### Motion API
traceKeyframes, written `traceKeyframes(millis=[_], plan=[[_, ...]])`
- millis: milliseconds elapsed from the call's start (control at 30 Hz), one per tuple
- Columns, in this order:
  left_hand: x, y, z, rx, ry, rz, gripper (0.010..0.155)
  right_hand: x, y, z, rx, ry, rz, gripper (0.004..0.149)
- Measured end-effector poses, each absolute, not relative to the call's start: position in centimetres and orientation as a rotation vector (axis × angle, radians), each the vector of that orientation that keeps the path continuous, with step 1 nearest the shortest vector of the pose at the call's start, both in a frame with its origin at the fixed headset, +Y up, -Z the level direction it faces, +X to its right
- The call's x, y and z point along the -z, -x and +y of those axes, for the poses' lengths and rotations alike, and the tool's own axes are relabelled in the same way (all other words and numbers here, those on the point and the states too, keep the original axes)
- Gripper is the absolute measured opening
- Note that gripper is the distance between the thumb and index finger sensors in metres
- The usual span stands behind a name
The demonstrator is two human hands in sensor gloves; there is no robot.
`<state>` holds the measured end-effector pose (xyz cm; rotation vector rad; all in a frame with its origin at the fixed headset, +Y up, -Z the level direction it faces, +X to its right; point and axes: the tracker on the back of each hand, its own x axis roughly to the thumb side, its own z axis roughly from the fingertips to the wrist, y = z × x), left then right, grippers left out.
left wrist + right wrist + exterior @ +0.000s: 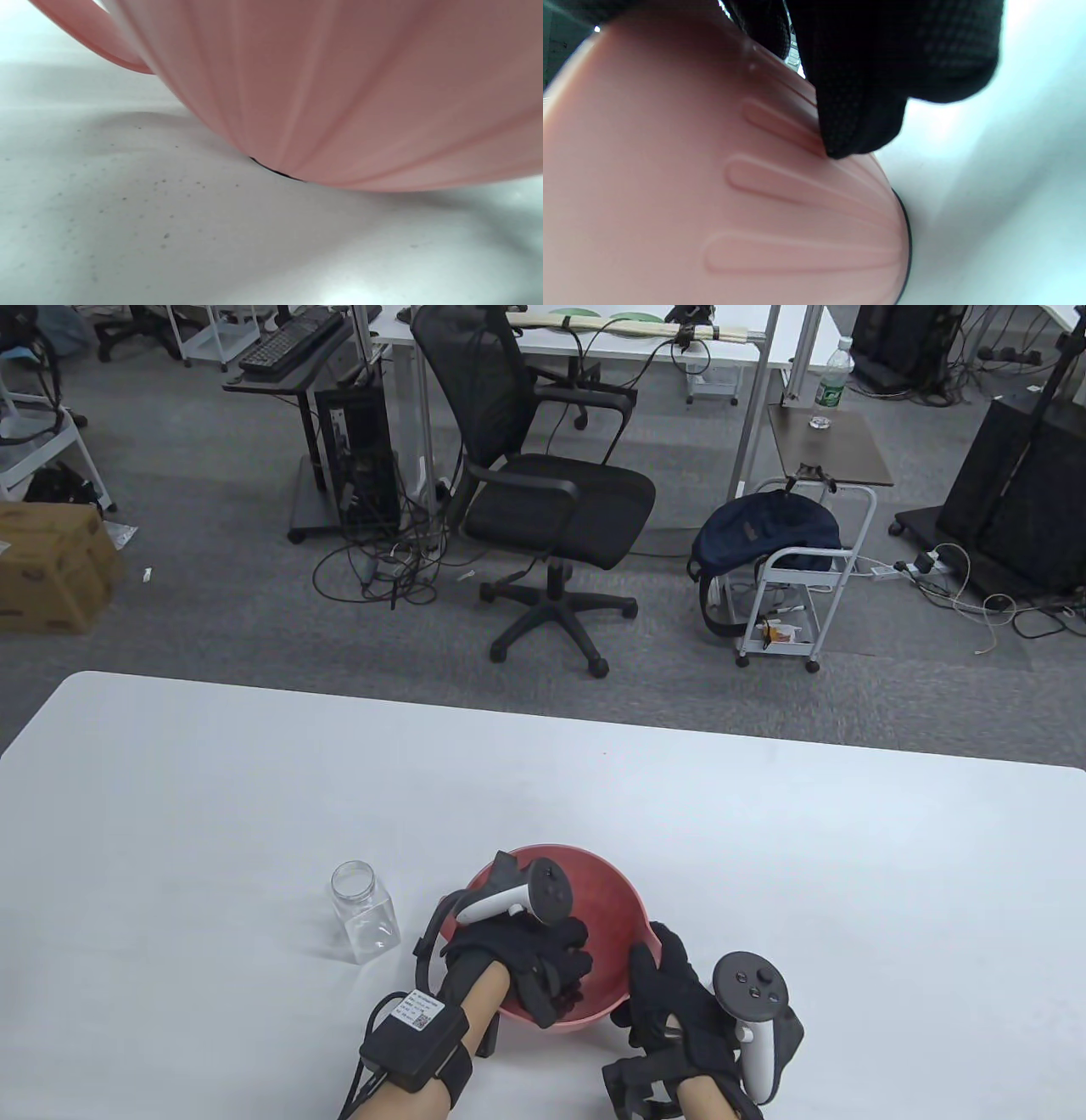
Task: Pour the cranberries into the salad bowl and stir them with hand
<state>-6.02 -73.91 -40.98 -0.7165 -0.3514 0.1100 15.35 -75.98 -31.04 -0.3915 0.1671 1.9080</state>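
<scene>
The pink-red salad bowl (612,884) stands on the white table (254,780) near its front edge. My left hand (547,971) reaches down inside the bowl with loosely bent fingers that cover its contents, so no cranberries show. My right hand (670,984) grips the bowl's right rim. In the right wrist view a gloved finger (861,118) presses on the ribbed outer wall of the bowl (712,190). The left wrist view shows only the bowl's underside (339,84) resting on the table. An empty clear jar (365,912) without a lid stands upright left of the bowl.
Beyond the table's far edge are a black office chair (551,500), a white cart with a dark bag (780,551) and cables on the grey floor.
</scene>
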Motion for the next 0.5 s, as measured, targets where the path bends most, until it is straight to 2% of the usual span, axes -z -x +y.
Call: traceKeyframes(millis=[200,500], plan=[[40.99,6.21,-73.7,-0.062,0.686,-0.309,0.062,31.04,-15.34,-75.98,-1.908,0.392,0.167,0.064],[40.98,6.17,-73.94,-0.049,0.738,-0.307,0.055,31.03,-15.33,-75.98,-1.91,0.39,0.167,0.064]])
